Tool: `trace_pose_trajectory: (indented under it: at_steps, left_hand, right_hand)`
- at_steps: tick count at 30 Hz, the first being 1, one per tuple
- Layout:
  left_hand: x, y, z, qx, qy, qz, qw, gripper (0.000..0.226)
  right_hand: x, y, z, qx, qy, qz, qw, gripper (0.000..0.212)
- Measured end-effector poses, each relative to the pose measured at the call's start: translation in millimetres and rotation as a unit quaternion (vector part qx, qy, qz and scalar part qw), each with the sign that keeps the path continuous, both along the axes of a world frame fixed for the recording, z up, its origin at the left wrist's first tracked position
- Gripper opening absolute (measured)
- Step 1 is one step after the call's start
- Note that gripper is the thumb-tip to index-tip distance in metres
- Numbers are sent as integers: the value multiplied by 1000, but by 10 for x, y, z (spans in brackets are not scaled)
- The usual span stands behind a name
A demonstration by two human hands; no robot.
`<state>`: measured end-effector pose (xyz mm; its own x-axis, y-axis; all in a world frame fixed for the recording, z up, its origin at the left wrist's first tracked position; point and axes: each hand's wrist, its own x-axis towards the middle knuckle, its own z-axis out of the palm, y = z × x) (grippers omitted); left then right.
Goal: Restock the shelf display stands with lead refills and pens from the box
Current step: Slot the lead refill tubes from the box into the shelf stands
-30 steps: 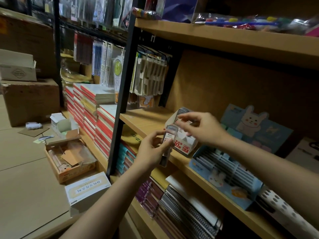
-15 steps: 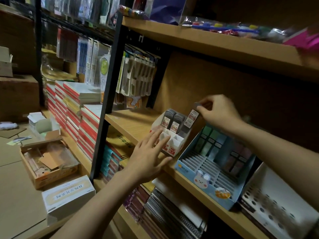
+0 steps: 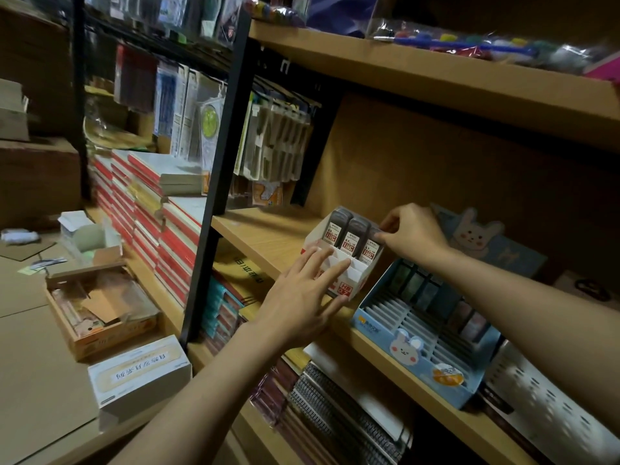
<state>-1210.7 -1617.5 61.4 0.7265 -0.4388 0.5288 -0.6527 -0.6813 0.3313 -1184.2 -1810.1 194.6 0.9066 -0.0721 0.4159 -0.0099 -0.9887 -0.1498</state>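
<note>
Lead refills [image 3: 347, 237] are stood upright in three columns at the back of a small white stand [image 3: 352, 280] on the middle shelf [image 3: 268, 236]. The rightmost refill [image 3: 369, 246] is pinched at its top by the right hand [image 3: 411, 231], thumb and fingers curled on it; it looks nearly seated in its slot. The stand's front is steadied by the left hand [image 3: 302, 297], fingers straight and spread, nothing gripped. The stand's front compartments appear unfilled, though they are partly hidden by the left hand.

Just beside the stand on the right, a blue stand [image 3: 419, 344] with a rabbit print is seen: a few dark items are held in its back rows, and most of its slots look bare. A perforated white stand [image 3: 550, 407] sits further right; its contents cannot be told.

On the floor to the left, an open orange box [image 3: 100, 313] holds packets and card scraps, with a closed white box [image 3: 139, 370] nearer the camera.

Progress is judged early to middle: one row of refills is placed, front slots and the blue stand are left to fill, and no pens can be made out on the stands.
</note>
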Motion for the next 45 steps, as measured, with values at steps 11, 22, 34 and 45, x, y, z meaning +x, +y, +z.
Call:
trace_pose_trajectory:
  at_steps: [11,22,34,45]
  left_hand:
    - [-31,40,-71,-31,35,-39,998,65]
    - [-572,444,-314,-139,144,-87,976,32]
    - [-2010,1495,-2139,42,582,124,803,27]
    - [-2650,983,-3248,-84,624,300,717,48]
  right_hand:
    - [9,22,-66,-31,-27,-36,999,15]
    - [-957,578,-364,99,-110,152,977,12]
    - [-2431,1373,-3435,140,475,106,862,32]
    - [-2381,1342,-4335,65,509,66,855,55]
